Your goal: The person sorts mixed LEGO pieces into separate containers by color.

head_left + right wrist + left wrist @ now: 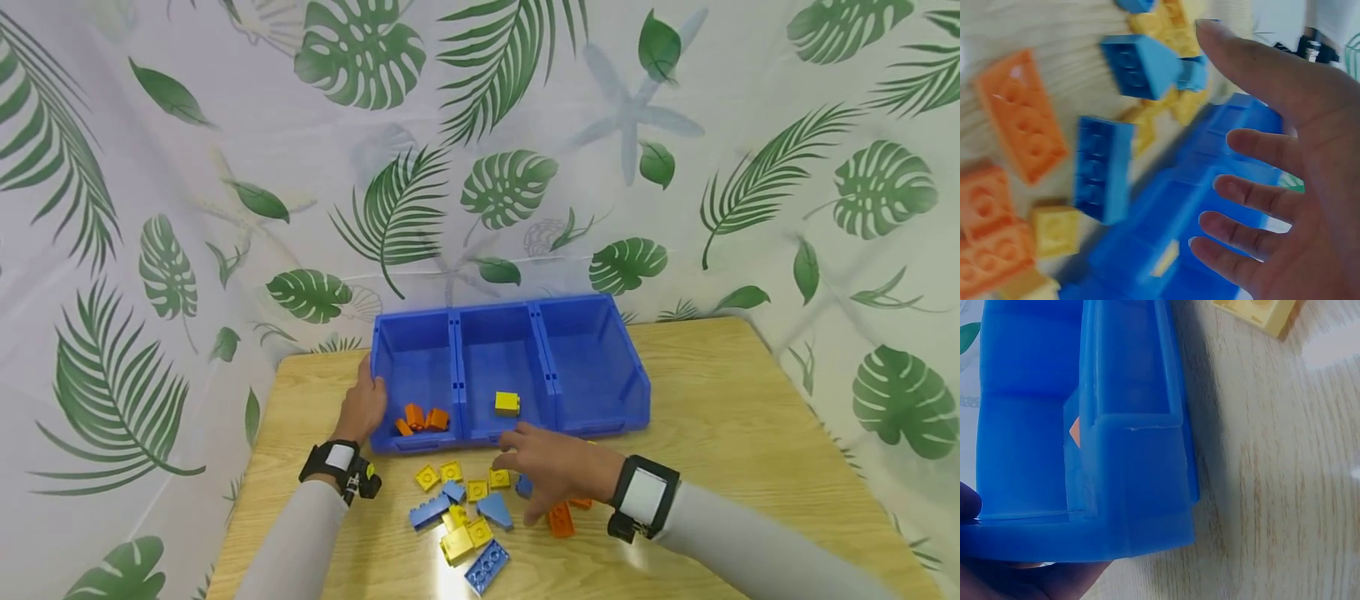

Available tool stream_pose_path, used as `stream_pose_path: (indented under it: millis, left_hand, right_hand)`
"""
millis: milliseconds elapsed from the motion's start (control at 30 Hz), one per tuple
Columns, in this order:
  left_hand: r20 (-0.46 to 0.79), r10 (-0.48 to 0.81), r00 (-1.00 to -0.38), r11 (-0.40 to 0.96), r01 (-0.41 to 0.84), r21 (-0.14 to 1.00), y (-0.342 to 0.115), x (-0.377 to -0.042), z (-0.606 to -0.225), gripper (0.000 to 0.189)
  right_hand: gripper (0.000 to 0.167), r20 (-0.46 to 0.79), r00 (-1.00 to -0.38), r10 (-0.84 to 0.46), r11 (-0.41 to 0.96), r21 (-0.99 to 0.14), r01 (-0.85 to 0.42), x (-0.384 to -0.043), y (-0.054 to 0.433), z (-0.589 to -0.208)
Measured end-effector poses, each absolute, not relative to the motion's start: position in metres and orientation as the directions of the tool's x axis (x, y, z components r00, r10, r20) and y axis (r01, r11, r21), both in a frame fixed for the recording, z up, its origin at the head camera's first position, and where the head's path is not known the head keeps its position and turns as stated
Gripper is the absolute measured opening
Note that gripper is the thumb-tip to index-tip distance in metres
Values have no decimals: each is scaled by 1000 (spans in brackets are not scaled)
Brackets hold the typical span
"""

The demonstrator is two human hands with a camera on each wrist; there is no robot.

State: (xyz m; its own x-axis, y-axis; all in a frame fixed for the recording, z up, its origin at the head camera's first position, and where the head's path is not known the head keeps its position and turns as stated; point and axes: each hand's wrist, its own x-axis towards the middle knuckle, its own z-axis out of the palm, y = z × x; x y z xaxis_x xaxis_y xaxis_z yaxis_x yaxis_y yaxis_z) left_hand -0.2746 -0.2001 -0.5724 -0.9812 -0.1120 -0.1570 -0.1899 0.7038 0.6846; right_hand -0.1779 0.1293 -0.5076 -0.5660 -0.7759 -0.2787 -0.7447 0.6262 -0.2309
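My left hand (pixel 364 407) grips the left side wall of a blue three-compartment bin (pixel 592 375); in the left wrist view the thumb is over the rim and the fingers lie outside. Several orange bricks (pixel 415 416) lie in the left compartment, and one yellow brick (pixel 507 404) is in the middle one. My right hand (pixel 555 462) hovers with fingers spread and nothing in them, over loose bricks in front of the bin. Near it in the right wrist view are a blue brick (pixel 1102 169), a blue sloped brick (pixel 1135 65) and an orange brick (pixel 1021 115).
Several yellow and blue bricks, among them a blue brick (pixel 487 567) and a yellow brick (pixel 456 546), are scattered on the wooden table (pixel 712 467). A leaf-patterned cloth (pixel 495 100) hangs behind the bin and along the sides.
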Motion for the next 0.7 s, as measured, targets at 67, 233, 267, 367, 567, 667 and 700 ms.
stream_pose_path:
  millis: [67, 233, 267, 367, 567, 667, 700]
  left_hand:
    - [-163, -115, -980, 702, -196, 685, -200, -275, -573, 62]
    - [-172, -113, -979, 704, -201, 681, -200, -274, -572, 63]
    - [-174, -112, -978, 703, -202, 682, -200, -274, -572, 63]
    - [-180, -111, -977, 700, -206, 684, -200, -275, -572, 63]
    - [-177, -113, -978, 703, -204, 682, -200, -275, -572, 63]
    - [-178, -115, -977, 705, -206, 678, -199, -275, -572, 63]
    - [-179, -115, -977, 707, -207, 677, -199, -275, -573, 63]
  right_hand:
    - [76, -283, -569, -772, 631, -230, -741, -177, 131, -517]
    - [62, -305, -597, -742, 662, -196, -723, -179, 136, -541]
    - [59, -310, -602, -736, 669, -194, -717, -180, 137, -546]
    - [50, -302, -605, -737, 670, -207, -713, -180, 139, -558]
    - [34, -237, -585, -776, 624, -147, -768, -179, 139, -572]
    - [26, -227, -582, -781, 614, -108, -782, -177, 139, -575]
    - [23, -224, -581, -782, 611, -99, -785, -177, 139, -577]
